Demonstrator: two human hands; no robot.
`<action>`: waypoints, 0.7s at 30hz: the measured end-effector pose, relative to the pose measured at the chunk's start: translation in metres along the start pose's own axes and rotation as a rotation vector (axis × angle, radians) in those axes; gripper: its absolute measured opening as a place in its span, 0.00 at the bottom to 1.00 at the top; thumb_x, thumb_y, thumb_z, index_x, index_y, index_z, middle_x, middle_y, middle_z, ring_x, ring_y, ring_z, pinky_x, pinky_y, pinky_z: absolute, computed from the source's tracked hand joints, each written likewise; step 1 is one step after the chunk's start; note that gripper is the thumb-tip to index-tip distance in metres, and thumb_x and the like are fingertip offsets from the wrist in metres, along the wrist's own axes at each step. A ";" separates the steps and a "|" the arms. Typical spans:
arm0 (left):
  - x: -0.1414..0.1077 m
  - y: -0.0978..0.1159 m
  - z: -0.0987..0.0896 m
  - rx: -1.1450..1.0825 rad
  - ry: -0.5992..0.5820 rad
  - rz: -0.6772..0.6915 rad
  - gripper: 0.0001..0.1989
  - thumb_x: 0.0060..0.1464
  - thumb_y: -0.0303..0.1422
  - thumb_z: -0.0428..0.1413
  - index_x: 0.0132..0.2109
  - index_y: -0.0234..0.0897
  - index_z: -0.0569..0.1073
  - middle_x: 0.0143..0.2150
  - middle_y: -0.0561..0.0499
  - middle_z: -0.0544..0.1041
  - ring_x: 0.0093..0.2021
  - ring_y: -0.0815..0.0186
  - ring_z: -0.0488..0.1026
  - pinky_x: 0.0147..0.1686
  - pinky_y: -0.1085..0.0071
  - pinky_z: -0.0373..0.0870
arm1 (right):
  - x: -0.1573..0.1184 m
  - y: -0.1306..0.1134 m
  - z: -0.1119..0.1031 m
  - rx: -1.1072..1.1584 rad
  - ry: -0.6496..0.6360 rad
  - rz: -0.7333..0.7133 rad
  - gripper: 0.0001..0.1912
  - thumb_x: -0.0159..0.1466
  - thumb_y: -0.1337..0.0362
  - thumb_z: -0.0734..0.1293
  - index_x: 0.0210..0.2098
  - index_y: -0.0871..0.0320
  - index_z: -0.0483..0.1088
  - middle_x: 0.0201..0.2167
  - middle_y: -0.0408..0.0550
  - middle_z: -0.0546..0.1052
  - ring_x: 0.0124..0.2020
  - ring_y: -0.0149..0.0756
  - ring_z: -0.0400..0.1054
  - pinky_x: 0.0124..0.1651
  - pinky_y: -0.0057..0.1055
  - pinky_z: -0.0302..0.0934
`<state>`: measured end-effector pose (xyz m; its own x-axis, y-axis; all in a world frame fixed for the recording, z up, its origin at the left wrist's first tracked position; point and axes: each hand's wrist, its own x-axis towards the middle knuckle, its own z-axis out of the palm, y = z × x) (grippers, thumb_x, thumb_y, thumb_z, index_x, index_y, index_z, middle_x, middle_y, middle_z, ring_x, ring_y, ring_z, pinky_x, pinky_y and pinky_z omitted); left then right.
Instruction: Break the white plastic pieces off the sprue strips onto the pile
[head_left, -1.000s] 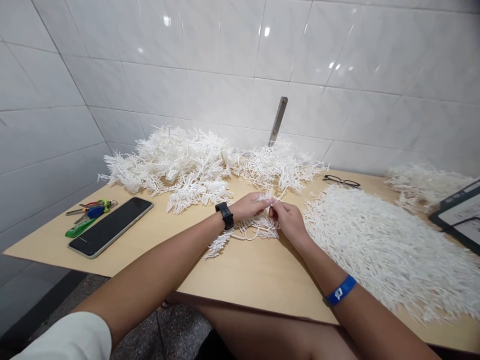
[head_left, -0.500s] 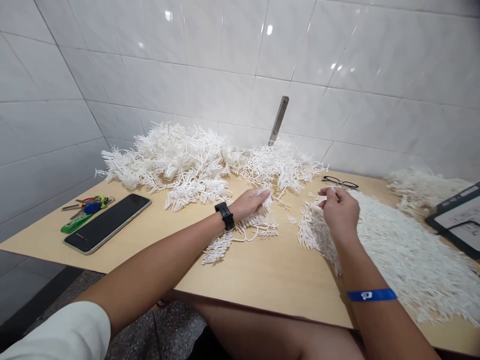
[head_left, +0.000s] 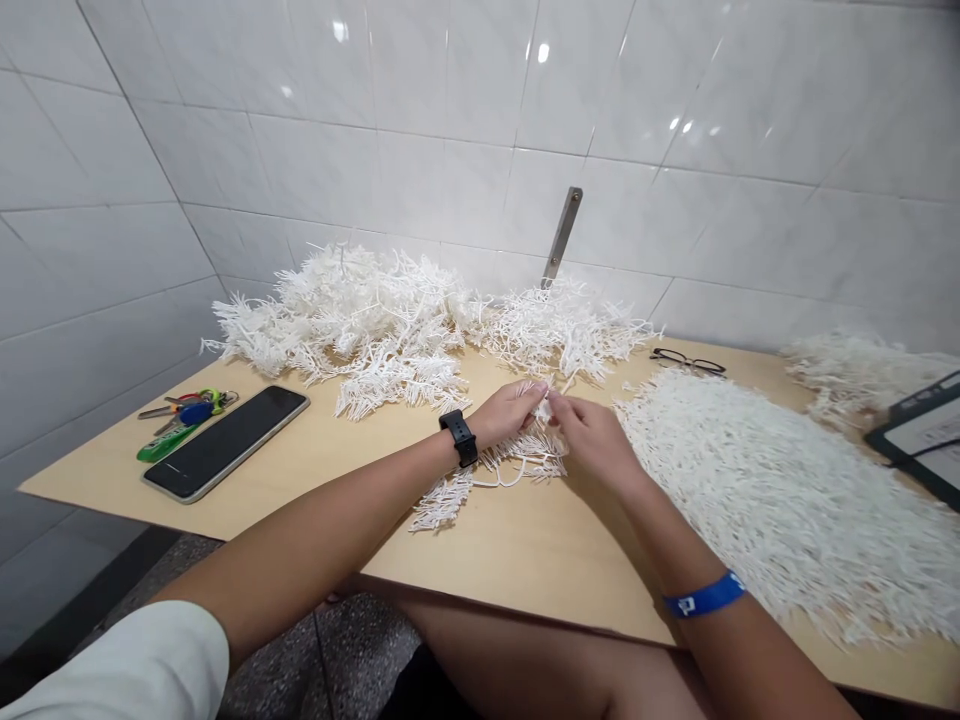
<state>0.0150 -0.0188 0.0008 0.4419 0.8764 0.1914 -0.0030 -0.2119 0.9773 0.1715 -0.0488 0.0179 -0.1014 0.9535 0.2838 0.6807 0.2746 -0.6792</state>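
Note:
My left hand [head_left: 510,412], with a black watch at its wrist, is closed on a white branched plastic piece [head_left: 525,460] that hangs below it over the table. The fingertips of my right hand [head_left: 592,435] pinch at the same piece, close against my left fingers. A blue band circles my right wrist. To the right of my hands lies a wide flat spread of small white pieces [head_left: 780,490]. Behind them are a tangled white heap [head_left: 360,310] and a smaller one [head_left: 562,325] beside it.
A phone [head_left: 225,442] and keys with a green tag [head_left: 169,440] lie at the left. Glasses [head_left: 688,362] rest near the back edge. A metal bar [head_left: 562,237] leans by the tiled wall. At the right are another white pile [head_left: 847,370] and a dark-framed board [head_left: 930,440].
My right hand has moved left from above the flat spread to meet my left hand, and its fingertips now pinch at the white branched piece. The view has shifted slightly.

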 end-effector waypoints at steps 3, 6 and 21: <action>0.001 0.000 0.000 -0.068 -0.030 -0.015 0.21 0.58 0.51 0.46 0.34 0.36 0.64 0.20 0.59 0.57 0.19 0.75 0.52 0.21 0.76 0.52 | -0.001 -0.002 0.011 0.040 -0.092 -0.029 0.32 0.65 0.42 0.52 0.18 0.58 0.66 0.18 0.46 0.71 0.22 0.33 0.62 0.27 0.29 0.52; 0.001 0.001 -0.002 -0.046 -0.071 -0.015 0.22 0.57 0.52 0.47 0.36 0.34 0.67 0.22 0.56 0.63 0.21 0.74 0.56 0.23 0.75 0.55 | 0.000 0.003 0.011 0.061 -0.049 -0.032 0.30 0.66 0.45 0.53 0.18 0.58 0.66 0.18 0.46 0.72 0.22 0.34 0.64 0.27 0.29 0.52; 0.000 0.002 0.016 0.106 -0.019 0.056 0.14 0.50 0.40 0.58 0.38 0.32 0.74 0.35 0.49 0.76 0.37 0.64 0.70 0.41 0.70 0.66 | 0.011 0.013 -0.014 -0.436 0.314 0.157 0.28 0.68 0.55 0.50 0.21 0.58 0.70 0.22 0.56 0.74 0.21 0.38 0.62 0.26 0.33 0.45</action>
<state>0.0298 -0.0262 0.0017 0.4605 0.8540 0.2423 0.0666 -0.3054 0.9499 0.1898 -0.0368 0.0213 0.2012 0.8776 0.4351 0.9140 -0.0084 -0.4056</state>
